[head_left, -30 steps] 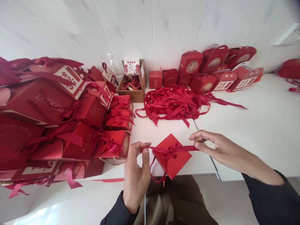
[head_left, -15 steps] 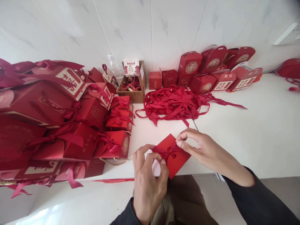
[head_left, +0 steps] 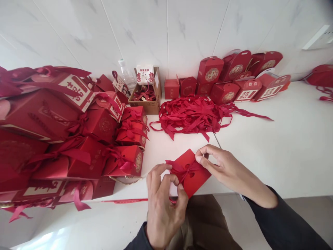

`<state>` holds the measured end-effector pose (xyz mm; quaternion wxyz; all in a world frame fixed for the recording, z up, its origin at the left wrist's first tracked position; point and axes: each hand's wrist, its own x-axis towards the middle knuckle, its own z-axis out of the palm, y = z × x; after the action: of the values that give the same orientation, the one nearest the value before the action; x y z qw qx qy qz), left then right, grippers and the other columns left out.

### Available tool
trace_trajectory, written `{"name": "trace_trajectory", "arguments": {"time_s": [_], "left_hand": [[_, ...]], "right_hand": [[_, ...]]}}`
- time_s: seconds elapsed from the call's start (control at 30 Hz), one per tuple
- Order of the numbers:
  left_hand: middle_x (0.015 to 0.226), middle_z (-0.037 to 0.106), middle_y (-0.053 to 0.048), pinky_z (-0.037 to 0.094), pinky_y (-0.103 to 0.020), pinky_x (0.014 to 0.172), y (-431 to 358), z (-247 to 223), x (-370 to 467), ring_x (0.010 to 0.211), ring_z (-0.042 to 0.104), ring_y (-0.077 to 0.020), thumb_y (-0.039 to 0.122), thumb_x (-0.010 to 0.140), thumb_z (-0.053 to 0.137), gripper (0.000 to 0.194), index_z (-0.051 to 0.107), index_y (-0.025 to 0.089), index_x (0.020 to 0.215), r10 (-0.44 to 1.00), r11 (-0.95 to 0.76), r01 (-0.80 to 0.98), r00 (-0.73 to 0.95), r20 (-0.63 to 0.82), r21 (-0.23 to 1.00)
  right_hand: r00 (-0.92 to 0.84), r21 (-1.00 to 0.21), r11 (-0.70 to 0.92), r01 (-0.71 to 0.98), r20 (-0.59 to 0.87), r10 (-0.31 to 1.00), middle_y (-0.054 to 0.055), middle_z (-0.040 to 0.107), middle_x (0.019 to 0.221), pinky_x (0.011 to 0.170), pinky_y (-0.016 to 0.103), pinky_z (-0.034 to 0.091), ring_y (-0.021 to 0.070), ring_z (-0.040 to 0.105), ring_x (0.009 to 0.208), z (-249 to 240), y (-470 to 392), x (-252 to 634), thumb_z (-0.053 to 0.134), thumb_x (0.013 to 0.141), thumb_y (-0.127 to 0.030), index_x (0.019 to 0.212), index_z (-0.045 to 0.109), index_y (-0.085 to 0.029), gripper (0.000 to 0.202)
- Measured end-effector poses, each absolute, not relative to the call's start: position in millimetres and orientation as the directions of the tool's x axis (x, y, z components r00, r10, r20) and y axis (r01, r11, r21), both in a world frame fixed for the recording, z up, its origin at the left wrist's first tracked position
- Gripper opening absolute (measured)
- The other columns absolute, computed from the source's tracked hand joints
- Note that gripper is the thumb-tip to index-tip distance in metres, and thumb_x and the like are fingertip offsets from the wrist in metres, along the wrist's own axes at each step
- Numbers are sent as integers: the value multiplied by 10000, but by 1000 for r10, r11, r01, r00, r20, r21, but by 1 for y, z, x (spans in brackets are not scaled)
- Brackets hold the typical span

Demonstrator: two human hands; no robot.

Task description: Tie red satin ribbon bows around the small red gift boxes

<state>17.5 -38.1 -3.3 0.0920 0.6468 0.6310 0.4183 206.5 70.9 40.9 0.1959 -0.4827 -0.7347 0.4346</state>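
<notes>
A red gift box (head_left: 199,180) sits at the table's front edge, seen from above, with heart-shaped cut-outs in its top. A dark red ribbon (head_left: 187,169) is knotted across the middle of it. On the box's left side, my left hand (head_left: 166,198) pinches the ribbon between thumb and forefinger, its other fingers curled near a loop. My right hand (head_left: 221,165) reaches in from the right, thumb and forefinger pinched on the ribbon at the box's upper right edge. Both hands partly cover the box's sides.
Behind the box lies a heap of red ribbons (head_left: 192,116). Many ribbon-tied red boxes (head_left: 83,156) are stacked at the left. Against the wall stand a small cardboard box (head_left: 145,104), a clear bottle (head_left: 126,74) and more red boxes (head_left: 225,92) without bows.
The ribbon's knot looks tighter and its loops are drawn outward, with a loop end now showing above my left fingers. My hands have barely shifted.
</notes>
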Motion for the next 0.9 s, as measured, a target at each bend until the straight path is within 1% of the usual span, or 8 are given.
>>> {"name": "trace_trajectory", "arguments": {"time_s": [0.07, 0.2, 0.3, 0.4, 0.5, 0.67, 0.8, 0.9], "left_hand": [[1294, 544, -82, 450, -393, 995, -37, -2, 12, 1221, 534, -236, 92, 949, 483, 175, 529, 242, 1026, 905, -181, 696, -158, 395, 695], [1415, 543, -113, 427, -443, 1087, -28, -1, 0, 1355, 499, -243, 155, 1011, 454, 353, 448, 253, 1350, 915, -160, 651, -186, 359, 742], [1320, 610, -90, 452, -424, 1063, -18, -3, -5, 1313, 548, -242, 199, 1015, 518, 213, 558, 255, 1216, 924, -163, 635, -171, 343, 755], [1170, 656, -59, 488, -365, 993, -13, -2, -4, 1189, 620, -210, 194, 1012, 540, 74, 595, 241, 998, 921, -171, 596, -186, 342, 785], [1169, 657, -53, 491, -345, 992, -12, 3, 1, 1165, 622, -189, 175, 1011, 531, 94, 582, 246, 1046, 909, -194, 576, -200, 366, 794], [1238, 618, -92, 494, -393, 1029, -7, 15, 13, 1263, 566, -225, 176, 1004, 525, 135, 629, 237, 1064, 934, -207, 592, -119, 338, 779], [1267, 606, -128, 502, -480, 1036, 3, 20, 20, 1281, 557, -286, 196, 978, 550, 160, 691, 221, 1050, 957, -169, 607, -86, 275, 776], [1246, 621, -120, 499, -505, 1037, 9, 21, 22, 1269, 567, -301, 199, 954, 579, 141, 713, 228, 983, 965, -154, 594, -81, 249, 790]], "right_hand": [[-460, -829, 135, 543, -159, 873, 20, 674, 989, 714, 310, 506, 213, 646, 870, 42, 70, 212, 490, 1023, -562, 1038, 608, -276, 310], [-478, -822, 105, 560, -217, 851, 6, 664, 991, 828, 337, 497, 225, 655, 953, 45, 68, 223, 551, 1001, -594, 1267, 560, -327, 377], [-480, -820, 99, 564, -228, 847, -8, 660, 941, 865, 339, 480, 218, 642, 942, 48, 65, 228, 581, 989, -567, 1250, 584, -332, 351], [-487, -822, 72, 565, -262, 833, -20, 663, 890, 767, 325, 479, 209, 625, 844, 50, 63, 228, 574, 982, -594, 1230, 611, -343, 355], [-457, -813, 58, 579, -264, 850, -20, 658, 877, 695, 320, 476, 205, 622, 787, 48, 64, 222, 532, 1000, -594, 1199, 635, -338, 341], [-467, -776, 181, 604, -161, 869, -11, 686, 912, 737, 330, 482, 205, 630, 827, 46, 70, 208, 586, 986, -447, 910, 657, -278, 199], [-474, -800, 190, 569, -129, 871, -10, 689, 946, 640, 302, 468, 191, 626, 779, 54, 68, 203, 519, 1023, -404, 924, 608, -274, 185], [-483, -829, 197, 524, -99, 870, -2, 695, 982, 691, 308, 500, 201, 641, 837, 60, 65, 200, 513, 1025, -375, 958, 613, -283, 152]]}}
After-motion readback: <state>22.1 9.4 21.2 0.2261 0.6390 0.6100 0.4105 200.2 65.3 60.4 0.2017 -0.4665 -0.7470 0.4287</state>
